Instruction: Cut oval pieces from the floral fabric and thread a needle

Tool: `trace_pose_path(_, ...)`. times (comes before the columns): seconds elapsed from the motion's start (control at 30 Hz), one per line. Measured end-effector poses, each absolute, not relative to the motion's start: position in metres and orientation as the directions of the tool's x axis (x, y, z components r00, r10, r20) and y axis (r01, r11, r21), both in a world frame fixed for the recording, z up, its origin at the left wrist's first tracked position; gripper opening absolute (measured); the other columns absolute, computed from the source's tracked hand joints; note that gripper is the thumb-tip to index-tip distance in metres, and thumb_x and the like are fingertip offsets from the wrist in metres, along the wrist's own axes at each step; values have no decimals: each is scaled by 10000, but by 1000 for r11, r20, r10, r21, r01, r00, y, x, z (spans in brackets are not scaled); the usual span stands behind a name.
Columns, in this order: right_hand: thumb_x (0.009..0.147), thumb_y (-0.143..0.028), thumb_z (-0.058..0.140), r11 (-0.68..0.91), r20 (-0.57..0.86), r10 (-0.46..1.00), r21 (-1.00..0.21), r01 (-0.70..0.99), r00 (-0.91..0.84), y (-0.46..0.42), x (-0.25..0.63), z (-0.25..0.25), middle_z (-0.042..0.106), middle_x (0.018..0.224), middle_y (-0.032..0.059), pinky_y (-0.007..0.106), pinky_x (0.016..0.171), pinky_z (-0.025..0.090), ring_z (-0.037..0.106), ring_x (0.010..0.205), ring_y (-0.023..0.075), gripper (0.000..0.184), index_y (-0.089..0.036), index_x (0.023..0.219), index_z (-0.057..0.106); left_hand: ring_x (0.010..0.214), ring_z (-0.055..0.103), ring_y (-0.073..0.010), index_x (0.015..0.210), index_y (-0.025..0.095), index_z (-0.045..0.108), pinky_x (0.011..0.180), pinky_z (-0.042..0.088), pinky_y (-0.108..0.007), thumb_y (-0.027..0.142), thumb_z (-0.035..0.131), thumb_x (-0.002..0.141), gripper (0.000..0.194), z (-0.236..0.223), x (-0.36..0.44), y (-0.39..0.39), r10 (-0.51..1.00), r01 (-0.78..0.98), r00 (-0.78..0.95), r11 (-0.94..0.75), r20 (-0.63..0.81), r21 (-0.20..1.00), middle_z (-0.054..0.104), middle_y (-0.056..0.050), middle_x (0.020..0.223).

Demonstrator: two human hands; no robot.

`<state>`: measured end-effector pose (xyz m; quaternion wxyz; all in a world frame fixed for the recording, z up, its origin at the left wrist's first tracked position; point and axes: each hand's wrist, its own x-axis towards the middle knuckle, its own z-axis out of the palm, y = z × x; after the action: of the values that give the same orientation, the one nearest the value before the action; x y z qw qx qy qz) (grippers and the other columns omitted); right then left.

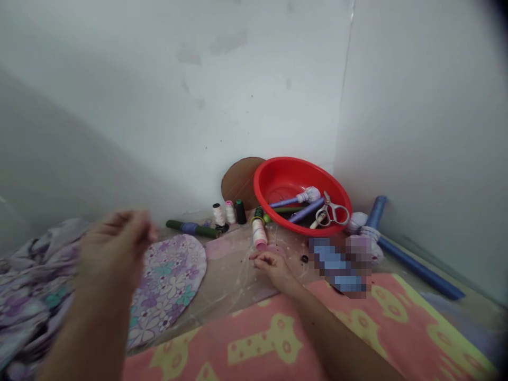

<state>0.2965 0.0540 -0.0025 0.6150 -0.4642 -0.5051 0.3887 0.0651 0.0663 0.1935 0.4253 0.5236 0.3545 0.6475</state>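
My left hand (119,246) is raised on the left, blurred, with its fingers pinched together; what they hold, if anything, cannot be made out. Below and beyond it lies a rounded piece of purple flowered cloth (170,286). My right hand (273,270) is low at the centre, thumb and fingertips closed, just in front of a spool of white thread (259,233) that lies on its side. Any thread between those fingertips is too fine to see. Behind stand a white spool (218,215), a pink-topped spool (230,212) and a dark green spool (241,211).
A red basin (260,182) tilts against the wall, holding scissors (333,211) and blue wrapped sticks. A cardboard disc (238,182) leans behind it. Blue tubes (420,267) lie right, a green roll (192,228) left. Crumpled flowered fabric (27,312) and pink-yellow cloth (222,354) lie nearer.
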Motion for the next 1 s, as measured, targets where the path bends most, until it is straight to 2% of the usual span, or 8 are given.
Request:
trace_pose_path(0.07,628,-321,568,226,202,950,-971,-77,239,53,300,-2,598,726,44,240,596,391,520,649,120,204,-141,536,539,352,321,-14,598,143,472,342,221,-117,278,600,668,199,166,80,64,946,-133,56,-309,318,942,439,71,418)
trace_pose_path(0.1,628,-338,570,210,176,950,-972,-110,258,53,302,-1,591,693,38,232,562,385,504,602,107,219,-137,545,542,330,266,-9,581,144,452,326,163,-126,328,578,677,243,151,89,64,958,-103,152,-228,242,968,436,69,403)
trace_pose_path(0.2,625,-369,585,190,122,948,-958,-214,295,52,307,-1,566,647,22,226,523,385,478,538,89,242,-132,592,551,336,221,-18,600,156,422,347,127,-147,358,549,692,256,113,110,65,955,-76,270,-104,121,992,360,90,374)
trace_pose_path(0.3,610,-378,608,187,93,948,-938,-294,305,51,311,1,560,679,24,225,513,394,490,559,94,250,-133,627,561,348,183,-23,603,164,406,363,97,-164,386,551,673,274,88,122,64,951,-60,304,-36,52,998,291,106,386)
trace_pose_path(0.6,602,-366,631,105,7,975,-894,-436,220,46,309,3,585,687,46,223,505,387,484,539,87,250,-125,644,579,340,147,-30,587,167,445,376,79,-182,477,586,562,341,51,132,51,962,66,242,112,-125,992,250,116,365)
trace_pose_path(0.73,593,-351,637,79,27,993,-871,-485,113,41,309,13,599,790,63,229,515,388,491,524,78,243,-119,625,569,356,243,-50,539,168,468,385,161,-188,513,587,513,366,31,131,56,981,198,182,35,-72,980,300,93,381)
trace_pose_path(0.9,630,-278,607,84,159,976,-906,-415,-148,31,306,24,563,1014,87,260,609,419,537,536,72,211,-115,535,512,439,389,-103,547,168,513,441,258,-207,428,529,614,269,29,131,55,956,396,286,-182,67,900,417,48,442)
trace_pose_path(1.0,624,-265,611,-13,103,946,-936,-352,-308,27,302,21,593,941,67,275,625,431,576,581,103,175,-121,575,523,481,444,-124,577,169,547,471,291,-214,400,487,674,257,35,130,50,928,487,359,-276,98,829,499,23,487)
